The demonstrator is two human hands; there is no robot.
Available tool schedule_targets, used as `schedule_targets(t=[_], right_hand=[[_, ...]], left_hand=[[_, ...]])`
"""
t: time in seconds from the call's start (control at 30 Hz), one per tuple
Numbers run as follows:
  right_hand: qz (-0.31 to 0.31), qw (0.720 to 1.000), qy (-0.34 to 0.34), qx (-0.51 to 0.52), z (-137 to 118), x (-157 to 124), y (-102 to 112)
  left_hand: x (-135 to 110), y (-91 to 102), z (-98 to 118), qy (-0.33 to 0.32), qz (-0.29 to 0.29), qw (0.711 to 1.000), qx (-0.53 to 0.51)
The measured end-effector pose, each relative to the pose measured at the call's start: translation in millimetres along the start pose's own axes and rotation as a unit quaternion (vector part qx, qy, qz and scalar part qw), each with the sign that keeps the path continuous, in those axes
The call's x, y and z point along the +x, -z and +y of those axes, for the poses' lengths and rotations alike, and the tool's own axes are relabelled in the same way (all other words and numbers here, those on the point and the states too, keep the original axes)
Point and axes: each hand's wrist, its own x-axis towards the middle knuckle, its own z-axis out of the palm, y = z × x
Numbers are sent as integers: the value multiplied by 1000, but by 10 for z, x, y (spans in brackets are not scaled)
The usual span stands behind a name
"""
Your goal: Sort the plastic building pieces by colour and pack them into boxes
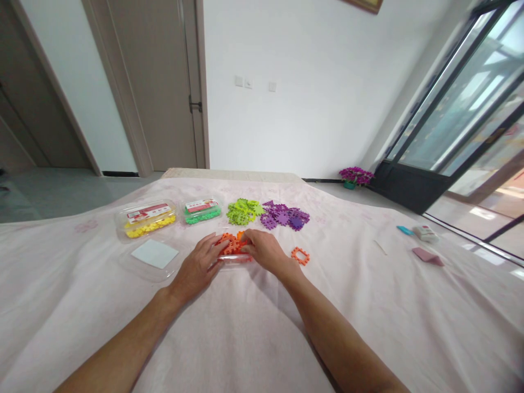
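Observation:
Between my two hands sits a clear plastic box [235, 260] filled with orange toothed plastic building pieces [231, 245]. My left hand [203, 257] grips the box's left side, its fingertips reaching over the rim to the pieces. Over the right side bends my right hand [264, 246], fingers curled down onto the orange pieces, their tips partly hidden. A single orange ring-shaped piece [293, 252] lies on the cloth to the right. Just behind the box are a pile of lime-green toothed pieces [241, 213] and a pile of purple ones [282, 215].
At the left stand a lidded box of yellow pieces [151, 221] and one of green pieces [201, 212]. An open clear lid with a white label [154, 254] lies nearer. A pink cloth [428, 255], a white packet [426, 233] and a blue item [405, 230] are far right.

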Motion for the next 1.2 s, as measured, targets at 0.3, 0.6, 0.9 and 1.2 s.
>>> schedule_targets(t=[0.3,0.6,0.9,1.2], right_hand=[[17,998,-2,55,102,-15,-20],[32,998,-33,39,87,-39,-27],[47,998,25,26,172,-63,-73],[37,997,61,11,234,-45,-137]], left_hand=[[-7,-14,-6,1,0,1000,-1],[5,-6,1,7,-3,1000,0],[-1,-31,-29,2,-5,1000,6],[-1,-32,-25,-1,3,1000,6]])
